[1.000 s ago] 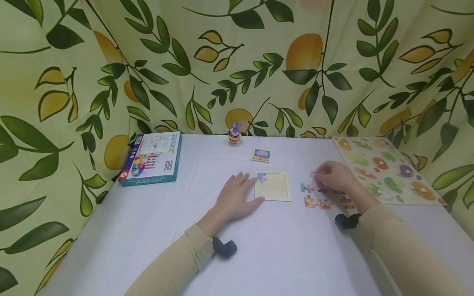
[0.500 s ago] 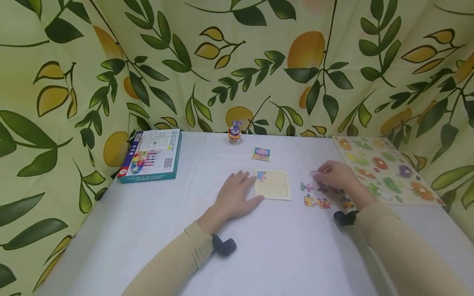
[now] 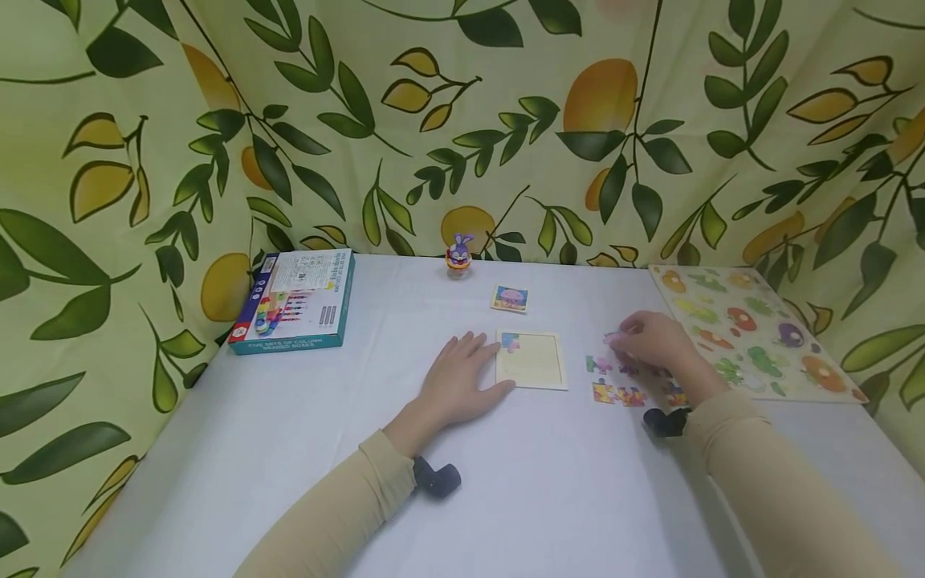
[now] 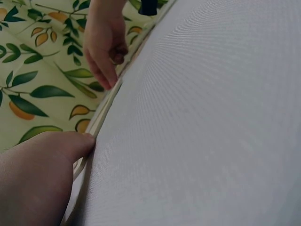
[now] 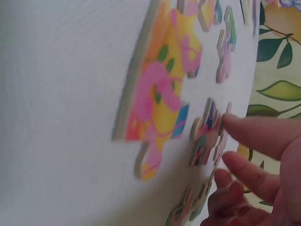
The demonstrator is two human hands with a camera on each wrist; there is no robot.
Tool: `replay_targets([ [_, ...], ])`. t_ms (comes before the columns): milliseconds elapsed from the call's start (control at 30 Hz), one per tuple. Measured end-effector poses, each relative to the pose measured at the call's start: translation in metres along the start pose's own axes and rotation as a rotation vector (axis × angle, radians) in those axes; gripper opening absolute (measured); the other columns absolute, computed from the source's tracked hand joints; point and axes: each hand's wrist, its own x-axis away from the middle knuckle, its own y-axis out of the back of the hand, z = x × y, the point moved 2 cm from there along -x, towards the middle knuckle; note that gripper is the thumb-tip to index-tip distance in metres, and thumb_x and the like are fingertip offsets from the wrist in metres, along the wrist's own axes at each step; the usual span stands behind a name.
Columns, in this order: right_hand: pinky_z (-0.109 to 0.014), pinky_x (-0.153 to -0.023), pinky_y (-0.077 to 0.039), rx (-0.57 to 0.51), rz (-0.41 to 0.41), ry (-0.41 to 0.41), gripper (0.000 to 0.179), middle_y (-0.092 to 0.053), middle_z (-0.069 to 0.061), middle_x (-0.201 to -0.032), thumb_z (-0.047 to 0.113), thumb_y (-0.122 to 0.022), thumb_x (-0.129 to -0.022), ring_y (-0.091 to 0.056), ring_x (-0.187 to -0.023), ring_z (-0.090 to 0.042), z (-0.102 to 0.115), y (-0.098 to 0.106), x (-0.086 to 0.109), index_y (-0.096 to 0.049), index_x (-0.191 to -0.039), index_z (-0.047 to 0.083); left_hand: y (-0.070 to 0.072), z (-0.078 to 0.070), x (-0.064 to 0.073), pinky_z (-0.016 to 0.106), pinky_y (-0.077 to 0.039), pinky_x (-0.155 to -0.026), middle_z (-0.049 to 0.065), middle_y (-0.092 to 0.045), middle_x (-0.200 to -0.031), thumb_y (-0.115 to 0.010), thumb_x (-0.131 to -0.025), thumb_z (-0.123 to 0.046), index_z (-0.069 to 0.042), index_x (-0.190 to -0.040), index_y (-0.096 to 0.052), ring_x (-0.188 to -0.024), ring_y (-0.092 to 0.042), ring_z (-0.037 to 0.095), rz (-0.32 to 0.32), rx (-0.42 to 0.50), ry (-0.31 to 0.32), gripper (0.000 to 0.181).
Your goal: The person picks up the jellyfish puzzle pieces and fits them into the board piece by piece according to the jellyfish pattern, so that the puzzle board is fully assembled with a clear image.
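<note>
My left hand (image 3: 457, 384) lies spread, its fingers at the left edge of a pale square puzzle tray (image 3: 538, 368) and its thumb on the near corner. A few joined blue and pink pieces (image 3: 510, 343) fill the tray's far left corner. To the right of the tray, my right hand (image 3: 656, 347) pinches a small pinkish puzzle piece (image 3: 613, 339) between thumb and fingers, just over loose pieces. In the right wrist view, a yellow and pink piece (image 5: 157, 96) lies flat near the hand, and a darker piece (image 5: 205, 136) sits by the thumb.
A small picture card (image 3: 511, 298) lies beyond the tray, with a purple rabbit figure (image 3: 458, 257) behind it. A boxed bead set (image 3: 292, 301) stands at the left. On the right lies a large board of vegetable pictures (image 3: 759, 333).
The right forearm has shifted slightly left, and the pinched piece seems to have turned a little in the fingers. The left hand keeps its place on the tray. The head view has tilted slightly.
</note>
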Motion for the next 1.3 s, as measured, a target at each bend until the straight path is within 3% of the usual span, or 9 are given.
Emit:
replay_targets([
  [400, -0.04, -0.073, -0.053, -0.074, 0.011, -0.074, 0.058, -0.06, -0.027, -0.121, 0.038, -0.071, -0.095, -0.058, -0.096, -0.037, -0.0027, -0.0049, -0.0011, -0.056, -0.131, -0.006, -0.003, -0.0002, 0.0028, 0.041, -0.01, -0.126, 0.008, -0.038, -0.162, -0.054, -0.096, -0.062, -0.019, -0.154, -0.049, -0.153, -0.025, 0.027, 0.001, 0.015, 0.002, 0.072],
  [933, -0.039, -0.068, -0.052, -0.062, 0.015, -0.061, 0.049, -0.062, -0.025, -0.114, 0.029, -0.066, -0.094, -0.058, -0.091, -0.036, 0.0025, -0.0043, -0.0015, -0.057, -0.127, -0.006, -0.0001, -0.0011, 0.0016, 0.04, -0.009, -0.126, 0.008, -0.04, -0.161, -0.053, -0.097, -0.062, -0.019, -0.153, -0.05, -0.153, -0.025, 0.027, -0.007, 0.001, -0.008, 0.071],
  [1100, -0.038, -0.066, -0.053, -0.073, 0.007, -0.04, 0.044, -0.063, -0.023, -0.111, 0.028, -0.065, -0.094, -0.059, -0.09, -0.035, 0.0032, -0.0061, -0.0033, -0.06, -0.123, -0.005, 0.0032, -0.0019, 0.0018, 0.041, -0.015, -0.126, 0.007, -0.047, -0.156, -0.056, -0.096, -0.06, -0.017, -0.148, -0.056, -0.15, -0.032, 0.028, -0.038, 0.001, -0.035, 0.068],
  [1300, -0.037, -0.066, -0.052, -0.093, 0.007, -0.044, 0.043, -0.061, -0.024, -0.116, 0.029, -0.064, -0.095, -0.058, -0.093, -0.036, 0.0044, -0.0069, -0.0046, -0.057, -0.125, -0.002, 0.0053, -0.0022, 0.0031, 0.043, -0.031, -0.12, 0.004, -0.06, -0.142, -0.062, -0.094, -0.056, -0.017, -0.138, -0.065, -0.141, -0.044, 0.026, -0.099, -0.003, -0.076, 0.059],
])
